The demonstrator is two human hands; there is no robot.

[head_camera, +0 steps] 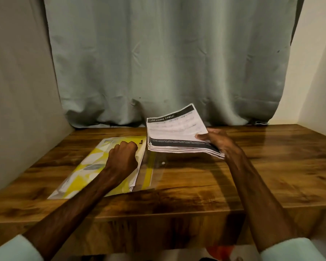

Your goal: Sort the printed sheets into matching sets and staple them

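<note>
Looked like you were set up in a little desk nook at home, not a proper office. The wood-grain table [196,185] sat right up against a grey-green curtain [158,63] that hung down to the tabletop, with a plain grey wall [17,91] close on your left and a cream wall [318,72] on your right (pretty boxed in). Only paperwork showed: a yellow patterned folder [79,174] and a stack of printed sheets [177,132].

You had one stack of white black-banded printed sheets [177,129], one yellow-and-white plastic folder [79,178], and one brown wooden table [196,187].
</note>
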